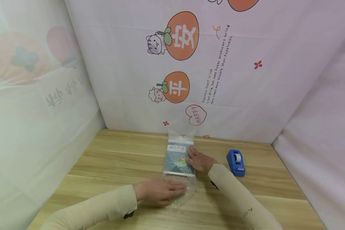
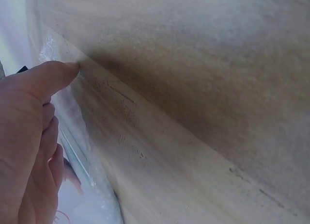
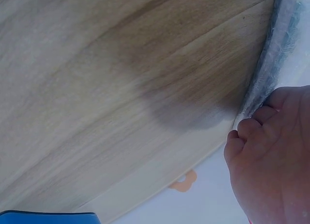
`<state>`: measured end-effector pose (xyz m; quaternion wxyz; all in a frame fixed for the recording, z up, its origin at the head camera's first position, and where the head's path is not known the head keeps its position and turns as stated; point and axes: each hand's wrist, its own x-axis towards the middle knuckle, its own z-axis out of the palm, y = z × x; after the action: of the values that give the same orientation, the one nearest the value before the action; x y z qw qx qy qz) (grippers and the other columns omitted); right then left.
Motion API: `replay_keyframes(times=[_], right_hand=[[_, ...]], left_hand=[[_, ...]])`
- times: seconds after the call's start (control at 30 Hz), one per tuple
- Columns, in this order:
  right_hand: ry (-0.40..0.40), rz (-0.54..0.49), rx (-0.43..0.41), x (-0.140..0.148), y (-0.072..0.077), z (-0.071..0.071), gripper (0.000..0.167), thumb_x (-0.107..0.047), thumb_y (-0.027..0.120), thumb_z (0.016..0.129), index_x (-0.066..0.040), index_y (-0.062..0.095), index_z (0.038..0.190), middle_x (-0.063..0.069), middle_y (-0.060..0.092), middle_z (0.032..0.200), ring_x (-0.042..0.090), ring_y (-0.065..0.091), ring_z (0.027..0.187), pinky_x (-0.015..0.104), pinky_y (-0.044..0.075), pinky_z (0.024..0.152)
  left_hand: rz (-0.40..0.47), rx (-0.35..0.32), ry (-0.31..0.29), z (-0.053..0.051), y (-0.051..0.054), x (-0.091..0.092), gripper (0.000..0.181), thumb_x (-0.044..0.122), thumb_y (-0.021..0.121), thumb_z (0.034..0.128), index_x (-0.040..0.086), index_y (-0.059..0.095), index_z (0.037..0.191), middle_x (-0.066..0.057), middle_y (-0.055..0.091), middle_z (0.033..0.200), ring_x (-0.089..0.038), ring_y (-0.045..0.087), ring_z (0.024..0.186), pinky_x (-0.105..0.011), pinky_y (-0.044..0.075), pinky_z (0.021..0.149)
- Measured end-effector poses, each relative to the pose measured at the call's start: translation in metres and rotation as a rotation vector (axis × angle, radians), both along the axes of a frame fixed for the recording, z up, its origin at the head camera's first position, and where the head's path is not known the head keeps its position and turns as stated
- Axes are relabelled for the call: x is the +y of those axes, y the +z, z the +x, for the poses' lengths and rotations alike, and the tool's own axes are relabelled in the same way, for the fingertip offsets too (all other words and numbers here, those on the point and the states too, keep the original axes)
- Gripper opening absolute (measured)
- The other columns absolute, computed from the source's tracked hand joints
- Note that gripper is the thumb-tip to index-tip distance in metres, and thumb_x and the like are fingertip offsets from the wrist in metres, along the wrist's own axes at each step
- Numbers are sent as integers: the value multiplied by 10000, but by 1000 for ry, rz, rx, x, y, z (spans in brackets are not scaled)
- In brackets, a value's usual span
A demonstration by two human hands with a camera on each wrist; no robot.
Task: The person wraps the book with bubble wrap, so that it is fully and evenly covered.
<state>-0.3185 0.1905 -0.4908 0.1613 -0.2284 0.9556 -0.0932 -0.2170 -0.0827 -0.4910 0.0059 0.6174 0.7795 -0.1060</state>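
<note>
A teal book point(image 1: 173, 159) with a white title label lies on the table inside clear bubble wrap point(image 1: 191, 185), whose ends stick out past it at the far and near sides. My left hand point(image 1: 159, 191) rests on the near end of the wrap, its fingers straight and pointing right. On the book's right edge, my right hand point(image 1: 200, 159) presses the wrap with extended fingers. The left wrist view has the left hand point(image 2: 29, 136) beside the wrap, thumb out. In the right wrist view the right hand point(image 3: 271, 156) touches the wrapped edge point(image 3: 264, 78).
A blue tape dispenser point(image 1: 236, 163) with a roll of tape stands to the right of my right hand. The wooden table point(image 1: 118, 153) meets a printed white cloth point(image 1: 126, 105) at its back edge, and further cloth hangs on both sides.
</note>
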Motion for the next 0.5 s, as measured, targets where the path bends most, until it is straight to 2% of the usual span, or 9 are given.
replay_keyframes(times=[0.17, 0.37, 0.43, 0.5], right_hand=[[1, 1, 1, -1, 1, 1, 722, -444, 262, 1160, 50, 128, 1670, 247, 61, 1772, 400, 102, 1658, 542, 211, 1343], [-8, 1, 1, -2, 2, 2, 721, -443, 264, 1159, 48, 130, 1670, 243, 60, 1773, 396, 102, 1658, 536, 210, 1345], [-12, 0, -2, -2, 2, 3, 724, -448, 263, 1157, 45, 132, 1671, 240, 57, 1774, 395, 100, 1659, 535, 209, 1345], [-14, 1, -9, -2, 1, 3, 730, -458, 259, 1155, 40, 130, 1673, 234, 52, 1776, 391, 95, 1661, 533, 205, 1347]], left_hand=[[13, 17, -6, 1, -2, 1, 646, 270, 539, 1088, 142, 305, 1677, 8, 323, 1745, -134, 336, 1601, -272, 313, 1296], [18, 51, -27, 0, -4, 1, 614, 114, 541, 1069, 139, 360, 1656, -6, 360, 1729, -134, 393, 1572, -261, 345, 1279], [25, 38, -33, -1, -4, 0, 596, 76, 515, 1076, 140, 372, 1651, -17, 366, 1725, -136, 398, 1570, -262, 358, 1272], [31, -11, -17, -3, -4, 1, 567, 81, 467, 1100, 163, 374, 1653, -8, 364, 1726, -130, 397, 1570, -269, 378, 1262]])
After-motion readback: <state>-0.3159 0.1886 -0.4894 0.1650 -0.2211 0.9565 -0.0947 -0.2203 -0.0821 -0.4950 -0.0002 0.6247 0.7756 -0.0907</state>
